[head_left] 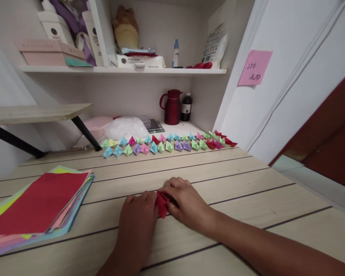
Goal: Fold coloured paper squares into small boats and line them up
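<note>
A small piece of folded red paper (162,205) sits low over the wooden tabletop, between my two hands. My left hand (139,212) grips its left edge with curled fingers. On the other side, my right hand (185,203) pinches the paper between thumb and fingers. Parts of the paper are covered by the fingers, so its full shape is hidden. Behind the hands, rows of small folded paper boats (169,146) in blue, green, pink, purple and red line the back of the table.
A stack of coloured paper sheets (46,199), red on top, lies at the left. A raised wooden stand (37,113) with black legs is behind it. At the back stand a dark red jug (173,107) and a dark bottle (186,107), below a loaded shelf (126,70).
</note>
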`<state>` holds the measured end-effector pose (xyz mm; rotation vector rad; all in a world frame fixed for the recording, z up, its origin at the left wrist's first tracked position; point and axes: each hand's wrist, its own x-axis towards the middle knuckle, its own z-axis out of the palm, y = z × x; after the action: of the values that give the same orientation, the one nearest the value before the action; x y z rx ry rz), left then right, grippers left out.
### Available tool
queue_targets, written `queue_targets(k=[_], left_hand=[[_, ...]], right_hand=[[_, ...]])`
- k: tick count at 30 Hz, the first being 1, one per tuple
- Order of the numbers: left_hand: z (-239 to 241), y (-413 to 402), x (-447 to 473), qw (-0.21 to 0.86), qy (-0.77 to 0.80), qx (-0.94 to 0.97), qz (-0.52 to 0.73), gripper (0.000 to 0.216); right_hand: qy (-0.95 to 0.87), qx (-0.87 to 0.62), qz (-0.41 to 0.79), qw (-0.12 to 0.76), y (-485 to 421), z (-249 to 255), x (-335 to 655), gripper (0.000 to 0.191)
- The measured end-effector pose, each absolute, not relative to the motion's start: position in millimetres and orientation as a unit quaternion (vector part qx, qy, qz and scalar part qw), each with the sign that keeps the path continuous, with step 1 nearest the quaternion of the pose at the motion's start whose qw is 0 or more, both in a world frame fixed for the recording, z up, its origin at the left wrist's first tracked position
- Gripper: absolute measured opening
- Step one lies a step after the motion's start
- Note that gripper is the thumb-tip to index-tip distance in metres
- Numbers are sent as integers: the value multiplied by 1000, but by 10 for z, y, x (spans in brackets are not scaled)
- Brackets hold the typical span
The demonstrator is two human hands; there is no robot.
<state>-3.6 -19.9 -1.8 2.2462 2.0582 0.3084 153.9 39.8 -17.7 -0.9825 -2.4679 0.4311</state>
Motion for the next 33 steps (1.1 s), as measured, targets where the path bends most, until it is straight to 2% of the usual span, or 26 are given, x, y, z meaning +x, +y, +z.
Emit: queue_targets(k=[6,11,18,24,27,30,33], left_hand=[[23,-209,-20,37,679,727,93,25],[69,-233,15,25,694,715,81,22],[95,-218,40,25,706,704,67,19],[25,-231,-1,38,681,721,118,24],[-26,-231,-22,35,670,726,151,24],[-43,-214,-39,72,655,715,234,20],[-30,-178,-54,165,631,649,392,30]], right_hand=[[-897,-358,153,210,406,-174,1512,46],[-857,-366,221,287,427,-224,1541,51],[-845,-361,238,316,402,-193,1570,35],[-895,-322,159,264,337,-123,1572,42],[-901,-317,140,263,321,-120,1567,28],[-864,-327,207,321,367,-132,1546,19],[-735,-352,408,411,457,-121,1518,11]])
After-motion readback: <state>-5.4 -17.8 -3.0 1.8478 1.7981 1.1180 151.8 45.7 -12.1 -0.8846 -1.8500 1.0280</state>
